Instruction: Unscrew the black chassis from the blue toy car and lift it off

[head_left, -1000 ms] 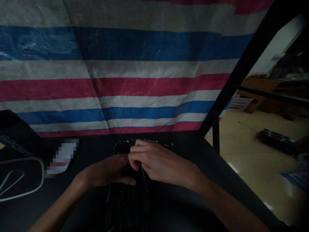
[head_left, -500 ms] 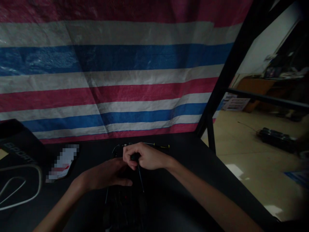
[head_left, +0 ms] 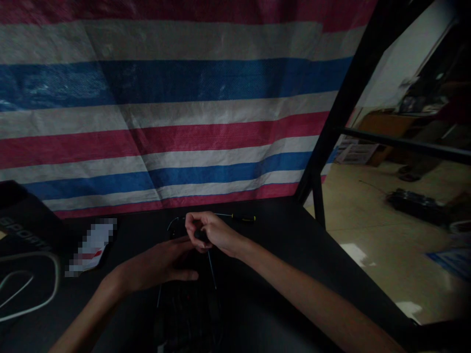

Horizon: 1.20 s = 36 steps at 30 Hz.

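Note:
My right hand is closed around the dark handle of a screwdriver, whose thin metal shaft points down toward me. My left hand lies just left of it, thumb apart and fingers stretched forward; their tips are partly hidden beside the right hand. Beneath both hands is a dark device with wheel-like sides, too dark to make out well. Behind the right hand another screwdriver, black and yellow, lies on the black table.
A phone lies on the left, near a black box marked SPORT and a white cable. A striped tarp hangs behind the table. Black frame bars stand at the right. A person's legs show beyond.
The view has shifted slightly. My right hand has turned a little at the wrist with the screwdriver in it. The left hand keeps nearly the same pose.

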Available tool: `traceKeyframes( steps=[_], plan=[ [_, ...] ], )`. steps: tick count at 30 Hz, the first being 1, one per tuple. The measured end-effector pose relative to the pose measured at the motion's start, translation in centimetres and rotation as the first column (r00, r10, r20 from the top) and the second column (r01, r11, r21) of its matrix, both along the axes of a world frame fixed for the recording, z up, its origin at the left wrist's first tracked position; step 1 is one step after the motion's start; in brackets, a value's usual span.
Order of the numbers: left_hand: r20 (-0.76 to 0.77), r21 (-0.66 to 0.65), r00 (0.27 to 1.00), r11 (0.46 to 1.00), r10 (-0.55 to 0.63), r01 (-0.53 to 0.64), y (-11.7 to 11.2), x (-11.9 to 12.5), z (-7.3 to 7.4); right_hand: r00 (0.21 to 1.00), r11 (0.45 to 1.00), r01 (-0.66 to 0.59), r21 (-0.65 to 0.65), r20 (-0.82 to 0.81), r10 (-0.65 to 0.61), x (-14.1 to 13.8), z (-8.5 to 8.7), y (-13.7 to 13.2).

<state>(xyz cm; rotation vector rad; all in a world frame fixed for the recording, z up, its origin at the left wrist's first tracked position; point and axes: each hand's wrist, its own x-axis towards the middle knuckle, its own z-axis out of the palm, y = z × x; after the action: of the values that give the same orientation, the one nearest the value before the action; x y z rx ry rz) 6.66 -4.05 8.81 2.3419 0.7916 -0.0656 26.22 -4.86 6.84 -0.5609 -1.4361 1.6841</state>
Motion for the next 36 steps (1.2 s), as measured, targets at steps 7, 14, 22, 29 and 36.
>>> traceKeyframes(
  steps=[7, 14, 22, 29, 36],
  plan=[
    [0.028, 0.069, 1.0, 0.998, -0.009, 0.007, -1.3, 0.0, 0.7, 0.991, 0.979, 0.109, -0.175, -0.058, -0.121, 1.0, 0.1, 1.4],
    [0.17, 0.243, 0.976, 0.954, 0.134, -0.173, -4.2, 1.3, -2.2, 0.965, 0.922, 0.243, -0.3, -0.018, -0.26, 2.8, -1.9, 0.6],
    [0.21, 0.296, 0.963, 0.928, 0.167, -0.225, -4.4, 2.0, -3.3, 0.931, 0.839, 0.325, -0.437, -0.009, -0.365, 4.3, -7.4, -2.8],
    [0.175, 0.254, 0.972, 0.947, 0.156, -0.198, -4.1, 2.1, -2.7, 0.944, 0.82, 0.283, -0.498, -0.009, -0.331, 2.8, -8.4, -3.3],
    [0.069, 0.234, 0.983, 0.955, 0.169, -0.18, -3.0, 2.4, -1.9, 0.942, 0.819, 0.283, -0.499, -0.017, -0.336, 2.4, -7.9, -3.9]
  ],
)
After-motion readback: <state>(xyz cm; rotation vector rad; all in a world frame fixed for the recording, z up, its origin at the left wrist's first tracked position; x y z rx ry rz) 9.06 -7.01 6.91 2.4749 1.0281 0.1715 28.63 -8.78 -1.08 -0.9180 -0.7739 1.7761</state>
